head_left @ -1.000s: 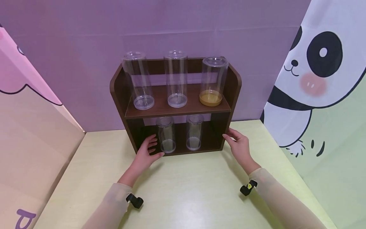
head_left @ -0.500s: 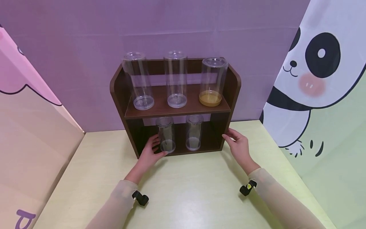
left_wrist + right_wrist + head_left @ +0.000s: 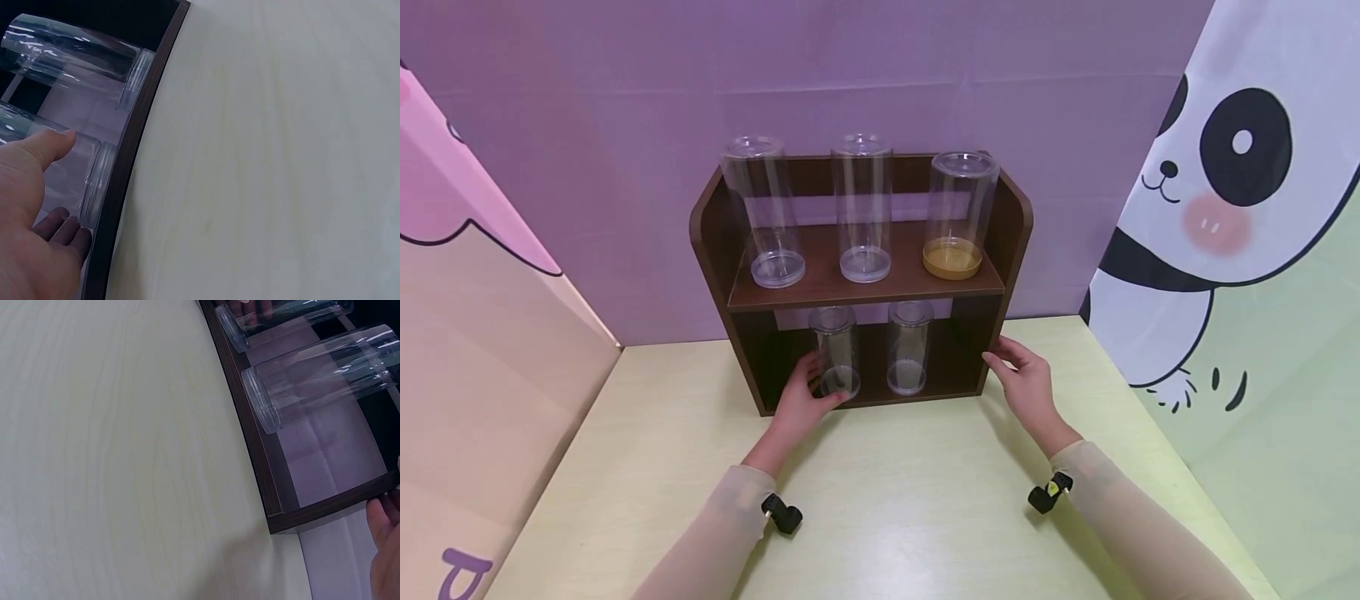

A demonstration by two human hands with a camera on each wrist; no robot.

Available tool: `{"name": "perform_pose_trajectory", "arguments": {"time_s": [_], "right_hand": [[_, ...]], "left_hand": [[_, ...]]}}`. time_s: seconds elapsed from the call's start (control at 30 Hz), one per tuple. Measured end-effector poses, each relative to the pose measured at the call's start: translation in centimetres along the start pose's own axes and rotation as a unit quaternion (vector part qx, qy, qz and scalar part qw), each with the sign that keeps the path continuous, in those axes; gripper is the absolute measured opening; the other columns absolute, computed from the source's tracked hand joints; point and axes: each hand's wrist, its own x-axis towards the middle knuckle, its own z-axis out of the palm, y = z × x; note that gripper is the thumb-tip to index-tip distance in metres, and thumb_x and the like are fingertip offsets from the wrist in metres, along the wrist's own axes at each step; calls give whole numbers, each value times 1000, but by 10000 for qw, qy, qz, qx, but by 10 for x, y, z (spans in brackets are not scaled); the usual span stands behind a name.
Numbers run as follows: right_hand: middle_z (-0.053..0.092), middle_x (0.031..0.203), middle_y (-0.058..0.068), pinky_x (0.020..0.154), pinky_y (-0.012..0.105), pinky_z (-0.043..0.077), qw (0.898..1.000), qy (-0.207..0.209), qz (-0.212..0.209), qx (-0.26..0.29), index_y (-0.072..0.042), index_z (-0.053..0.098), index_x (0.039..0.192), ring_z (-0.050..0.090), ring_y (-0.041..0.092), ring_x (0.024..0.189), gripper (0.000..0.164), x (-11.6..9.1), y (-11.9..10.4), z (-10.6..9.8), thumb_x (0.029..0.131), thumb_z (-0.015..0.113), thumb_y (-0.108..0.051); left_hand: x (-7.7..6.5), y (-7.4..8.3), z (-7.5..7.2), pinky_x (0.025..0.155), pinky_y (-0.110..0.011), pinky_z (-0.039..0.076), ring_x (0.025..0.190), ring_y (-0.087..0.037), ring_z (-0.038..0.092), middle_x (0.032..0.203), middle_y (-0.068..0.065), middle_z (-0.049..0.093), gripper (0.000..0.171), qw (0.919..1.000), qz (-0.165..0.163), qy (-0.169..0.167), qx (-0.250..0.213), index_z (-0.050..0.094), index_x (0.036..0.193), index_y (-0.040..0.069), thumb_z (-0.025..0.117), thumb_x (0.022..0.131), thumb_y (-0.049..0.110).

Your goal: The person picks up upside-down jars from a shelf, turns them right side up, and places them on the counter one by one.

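A dark brown two-tier shelf [image 3: 831,298] stands against the back. On its lower tier are two clear lidded jars, the left jar [image 3: 837,343] and the right jar [image 3: 910,343]. My left hand [image 3: 799,408] grips the left jar low down; the thumb crosses its front and the fingers curl at its left side. In the left wrist view, the thumb and curled fingers of the left hand [image 3: 28,206] lie about that jar [image 3: 75,172]. My right hand [image 3: 1028,390] pinches the shelf's right side panel [image 3: 331,503] near the bottom.
Three tall clear jars stand on the upper tier: one at left [image 3: 763,200], one in the middle [image 3: 862,200] and a wider one with an amber base [image 3: 953,260] at right. A pale wooden table [image 3: 887,500] lies in front. Printed cloths surround it.
My left hand has moved right and slightly forward, and its fingers and thumb have come around the left lower jar. The right hand has stayed at the side panel; the jars stand as before.
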Motion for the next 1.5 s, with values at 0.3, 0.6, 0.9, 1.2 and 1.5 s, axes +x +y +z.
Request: {"name": "perform_pose_trajectory", "arguments": {"time_s": [0.3, 0.6, 0.9, 1.2, 1.5], "right_hand": [[78, 129, 19, 95, 11, 56, 9998, 57, -175, 68, -3, 76, 139, 72, 36, 124, 36, 1, 0, 1, 105, 80, -15], [78, 129, 19, 96, 11, 55, 9999, 50, -130, -46, -3, 76, 139, 72, 35, 124, 36, 0, -1, 0, 106, 79, -16], [78, 129, 18, 96, 11, 55, 9999, 69, -118, 33, -4, 77, 138, 73, 34, 124, 35, -1, -5, 2, 105, 79, -15], [78, 129, 19, 95, 11, 55, 9999, 98, -130, -49, -4, 77, 137, 73, 33, 123, 33, -1, -2, 2, 106, 77, -15], [79, 124, 20, 91, 12, 57, 9992, 135, -277, -246, 0, 77, 133, 74, 19, 112, 31, 0, -2, 2, 104, 79, -9]], "left_hand": [[1, 2, 4, 128, -52, 41, 151, -41, 49, 161, -23, 51, 84, 9998, -91, 155, 102, 41, 163, 1, 89, 94, 5], [-4, 6, 3, 126, -50, 43, 150, -40, 50, 157, -23, 55, 83, 9999, -27, 91, 49, 44, 160, -1, 90, 91, 1], [-16, 7, -3, 124, -51, 45, 147, -40, 53, 157, -22, 54, 79, 9996, 86, -195, 179, 47, 157, -2, 90, 91, 1], [-34, 15, -11, 121, -53, 48, 144, -41, 56, 151, -21, 59, 77, 9979, -61, -582, 261, 49, 157, 2, 91, 92, 6], [-50, 19, -8, 120, -54, 49, 136, -37, 62, 144, -18, 67, 73, 9930, 355, -1091, 268, 56, 150, 1, 94, 88, 5]]}}
